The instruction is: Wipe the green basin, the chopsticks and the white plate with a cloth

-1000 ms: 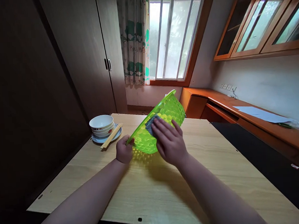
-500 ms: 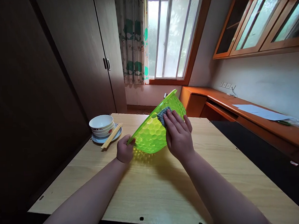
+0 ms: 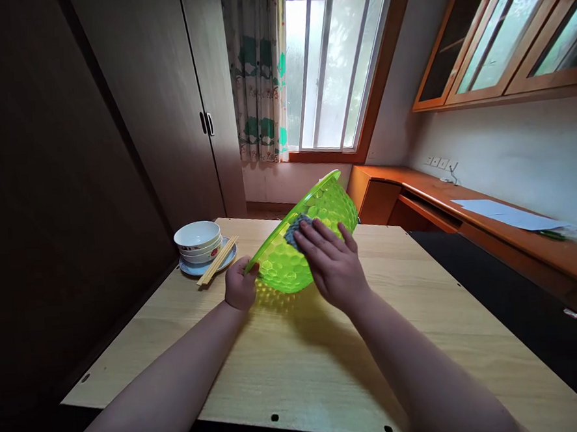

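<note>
A translucent green plastic basin [image 3: 291,261] with a dimpled wall is held tilted above the wooden table, its outer side facing me. My left hand [image 3: 241,285] grips the rim at its lower left, thumb and fingers closed on it. A grey-blue cloth [image 3: 296,231] lies against the basin's outer wall, just below the rim. My right hand [image 3: 335,265] presses that cloth with its fingertips, fingers stretched out over the wall. The palm hides part of the basin's side.
Stacked white bowls [image 3: 198,237] sit on a plate [image 3: 187,269] at the table's far left, with wooden chopsticks [image 3: 218,263] resting across the plate's edge. The wooden table [image 3: 249,375] extends below my arms. A brown desk [image 3: 388,174] with paper sheets [image 3: 503,212] runs along the right wall.
My right hand and the cloth have slid left and slightly down across the basin's outer wall. My left hand keeps its grip on the rim, and the basin has barely moved.
</note>
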Tool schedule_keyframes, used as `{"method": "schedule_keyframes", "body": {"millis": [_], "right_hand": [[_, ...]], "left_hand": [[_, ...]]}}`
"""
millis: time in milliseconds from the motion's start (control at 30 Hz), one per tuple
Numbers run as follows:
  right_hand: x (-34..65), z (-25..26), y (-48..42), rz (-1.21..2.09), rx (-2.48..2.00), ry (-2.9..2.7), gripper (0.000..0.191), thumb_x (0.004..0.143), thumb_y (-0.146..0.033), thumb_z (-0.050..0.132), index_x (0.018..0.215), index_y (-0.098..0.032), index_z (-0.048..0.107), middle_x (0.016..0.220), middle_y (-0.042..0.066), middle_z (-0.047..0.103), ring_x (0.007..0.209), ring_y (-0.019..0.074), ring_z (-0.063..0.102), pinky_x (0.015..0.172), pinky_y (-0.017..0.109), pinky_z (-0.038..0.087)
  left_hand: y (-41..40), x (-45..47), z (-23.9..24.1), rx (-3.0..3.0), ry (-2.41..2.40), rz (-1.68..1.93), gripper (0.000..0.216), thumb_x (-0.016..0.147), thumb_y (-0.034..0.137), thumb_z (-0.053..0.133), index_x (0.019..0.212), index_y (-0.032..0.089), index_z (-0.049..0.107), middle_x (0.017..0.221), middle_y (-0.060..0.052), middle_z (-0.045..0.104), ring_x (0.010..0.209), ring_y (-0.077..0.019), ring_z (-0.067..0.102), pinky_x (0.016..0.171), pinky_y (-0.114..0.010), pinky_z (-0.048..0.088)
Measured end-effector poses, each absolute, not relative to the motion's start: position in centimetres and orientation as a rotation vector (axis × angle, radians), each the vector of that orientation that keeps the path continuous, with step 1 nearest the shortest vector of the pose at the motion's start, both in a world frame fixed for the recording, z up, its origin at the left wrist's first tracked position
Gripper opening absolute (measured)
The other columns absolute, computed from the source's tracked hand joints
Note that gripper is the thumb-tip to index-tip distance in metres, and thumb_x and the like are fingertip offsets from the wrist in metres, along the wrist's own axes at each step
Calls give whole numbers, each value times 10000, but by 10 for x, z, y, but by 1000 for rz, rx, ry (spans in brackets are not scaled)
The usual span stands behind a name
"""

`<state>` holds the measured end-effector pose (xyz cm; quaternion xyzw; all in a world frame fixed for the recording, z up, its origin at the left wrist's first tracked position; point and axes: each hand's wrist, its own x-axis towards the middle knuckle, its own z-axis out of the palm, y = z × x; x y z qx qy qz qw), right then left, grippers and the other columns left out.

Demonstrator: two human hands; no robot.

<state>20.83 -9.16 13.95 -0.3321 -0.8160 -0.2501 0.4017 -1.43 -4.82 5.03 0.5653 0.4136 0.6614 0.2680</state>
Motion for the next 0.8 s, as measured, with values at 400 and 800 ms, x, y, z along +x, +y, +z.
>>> {"method": "schedule_keyframes", "body": {"millis": [400, 800], "right_hand": [[219, 142, -82, -525, -911, -1949, 529, 976, -240, 397, 1499, -290, 337, 1510, 30, 431, 1426, 223, 342, 1166, 468, 266], [216, 140, -86, -595, -971, -1887, 528, 981, -265, 418, 1500, -305, 330, 1494, 15, 452, 1428, 227, 340, 1171, 471, 221]], "left_hand": [[-52, -15, 52, 1665, 1124, 1763, 508, 778, 679, 574, 537, 232, 569, 540, -42, 549, 659, -223, 560, 615, -324, 442], [-56, -13, 55, 1720, 1156, 1692, 555, 788, 710, 527, 544, 212, 500, 531, 2, 459, 599, -175, 470, 589, -296, 384]]}}
